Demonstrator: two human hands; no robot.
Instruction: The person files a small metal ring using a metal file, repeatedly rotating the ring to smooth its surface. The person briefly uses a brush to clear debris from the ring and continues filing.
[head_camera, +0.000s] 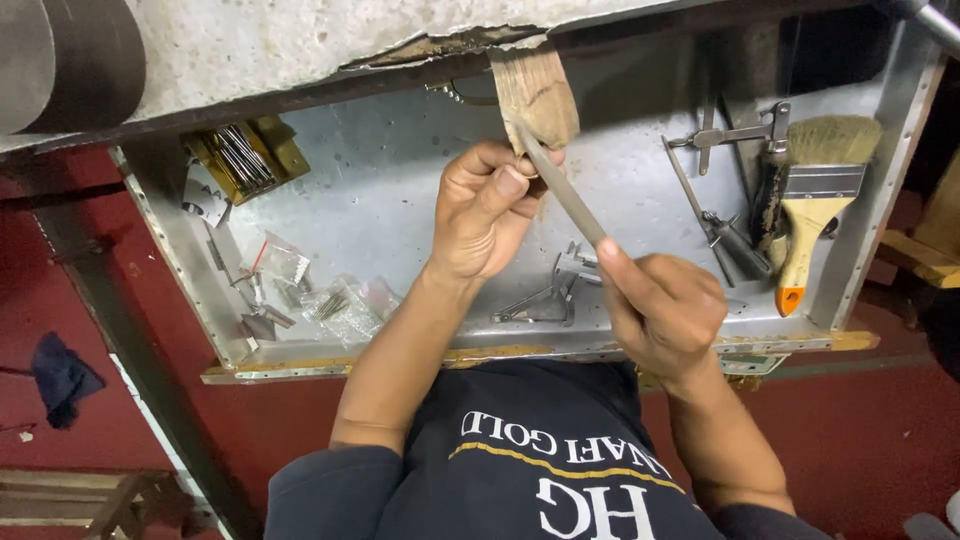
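Here your left hand (487, 212) is closed at the fingertips around the lower end of a small wooden piece (537, 92), thumb and forefinger pinched together where a slim metal file (560, 186) meets the wood. Your right hand (662, 308) is wrapped shut on the other end of that file, forefinger laid along its back, so the tool runs on a slant from the lower right up to the wood. The wooden piece itself stands just below the edge of the rough pale slab (300, 40) that crosses the top of the view, above the open metal drawer (400, 190).

Judging from how things lie, the filing is under way rather than finished: the tool is on the wood and both hands are committed. How much has been shaped, and how much is left, you cannot read from this view, since the worked edge sits behind your left fingers.

Further out, the drawer holds a flat paintbrush with an orange-tipped handle (815, 195) at the right, thin metal tools (725, 190) beside it, a small metal clamp-like part (555, 290) under the file, clear bags of small pins (335, 300) at the left, and a brass-coloured holder of rods (245, 155) in the far corner. The file's handle is hidden inside your right fist, and the wood's top end is lost in shadow under the slab.
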